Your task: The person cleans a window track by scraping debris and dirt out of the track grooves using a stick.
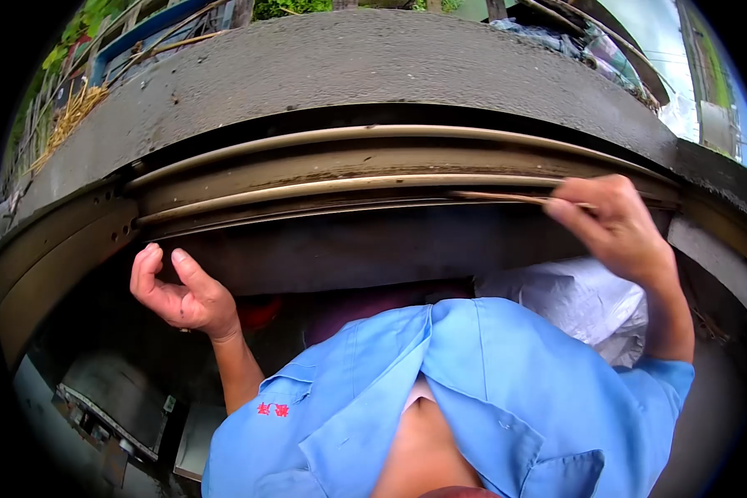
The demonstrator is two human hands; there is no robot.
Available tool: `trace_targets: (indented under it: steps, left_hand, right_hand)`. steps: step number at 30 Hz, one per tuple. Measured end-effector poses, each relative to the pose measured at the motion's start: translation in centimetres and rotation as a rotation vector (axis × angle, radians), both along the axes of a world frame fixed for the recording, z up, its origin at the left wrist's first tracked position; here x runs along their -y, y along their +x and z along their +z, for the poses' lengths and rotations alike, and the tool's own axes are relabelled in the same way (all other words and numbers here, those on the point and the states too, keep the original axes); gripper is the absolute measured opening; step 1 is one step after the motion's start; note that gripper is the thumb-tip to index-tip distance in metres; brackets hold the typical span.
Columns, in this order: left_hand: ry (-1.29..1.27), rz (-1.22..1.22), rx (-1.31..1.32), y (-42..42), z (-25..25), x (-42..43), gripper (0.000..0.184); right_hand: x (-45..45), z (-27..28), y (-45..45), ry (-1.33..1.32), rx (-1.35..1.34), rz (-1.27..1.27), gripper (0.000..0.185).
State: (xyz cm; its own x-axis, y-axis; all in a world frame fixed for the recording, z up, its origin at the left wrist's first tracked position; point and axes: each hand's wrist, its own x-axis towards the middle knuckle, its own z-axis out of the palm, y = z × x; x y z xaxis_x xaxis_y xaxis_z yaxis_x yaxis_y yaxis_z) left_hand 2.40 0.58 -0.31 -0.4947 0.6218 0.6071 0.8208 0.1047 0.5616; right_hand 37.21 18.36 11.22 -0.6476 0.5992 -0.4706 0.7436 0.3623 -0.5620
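Note:
My right hand (618, 226) is closed around a thin brown stick (500, 197). The stick points left, and its tip lies at the lower groove of a window-sill track (340, 183). That track is tan metal with raised rails, and dark dirt lines its grooves. At the left end of the sill, my left hand (183, 292) is raised with palm up. Its fingers are loosely curled, the thumb stands apart from them, and nothing shows between them.
Beyond the track runs a wide grey concrete ledge (382, 62). Straw (73, 124) and sticks lie past its left side, plastic sheeting (548, 40) past its right. A side frame (62, 236) rises at left. A white plastic bag (577, 303) is below my right arm.

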Motion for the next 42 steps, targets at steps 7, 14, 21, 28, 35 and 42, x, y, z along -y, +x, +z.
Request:
trace_targets:
  steps: [7,14,21,28,35,42]
  left_hand:
    - [-0.062,0.053,-0.042,0.0,0.3,0.0,0.021]
    - [-0.063,0.067,-0.079,-0.3,0.1,0.2,0.02]
    - [-0.064,0.062,-0.106,-0.5,0.1,0.1,0.019]
    - [-0.052,0.06,-0.07,-0.9,-0.3,0.4,0.021]
    - [-0.071,0.064,-0.109,-1.2,-0.4,0.4,0.021]
    - [-0.062,0.041,-0.093,-0.9,-0.2,0.2,0.022]
  right_hand:
    - [-1.5,1.5,0.6,-0.143,0.101,-0.017,0.029]
    - [-3.1,2.3,9.1,-0.243,0.259,-0.224,0.038]
    - [-1.3,-1.0,-3.6,0.021,-0.057,0.196,0.028]
    - [-2.5,2.5,11.5,-0.147,0.248,-0.343,0.035]
    - [-0.5,-1.2,8.0,-0.086,0.042,-0.217,0.03]
    - [0.0,0.7,4.1,0.32,0.109,0.081,0.028]
